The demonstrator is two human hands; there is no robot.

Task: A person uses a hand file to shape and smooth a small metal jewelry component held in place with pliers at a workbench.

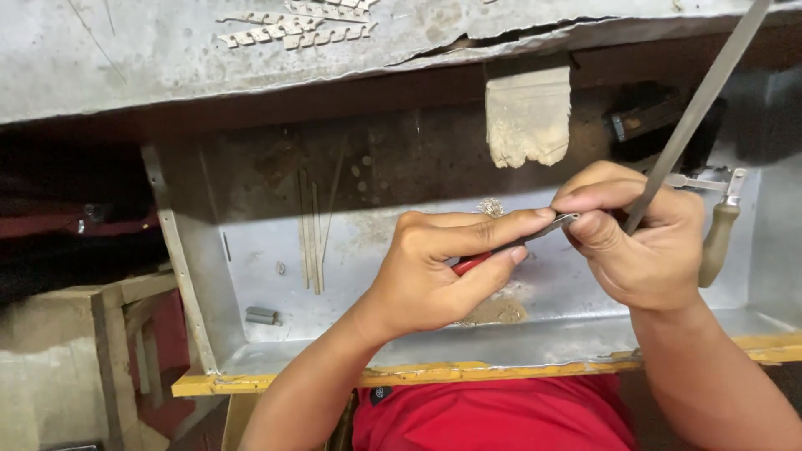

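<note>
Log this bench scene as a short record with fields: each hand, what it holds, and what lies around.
left hand: grips red-handled pliers, jaws pointing right
right hand: holds a long metal file, slanting up to the right
meeting point: pliers tip reaches the right fingertips; any piece pinched there is too small to tell
tray: metal drawer with yellow front edge
in tray: thin metal strips, small grey block, wooden-handled tool
benchtop: linked metal pieces

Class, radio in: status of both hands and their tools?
Left hand grips red-handled pliers. Right hand holds long grey metal file. Nothing between them.
</note>
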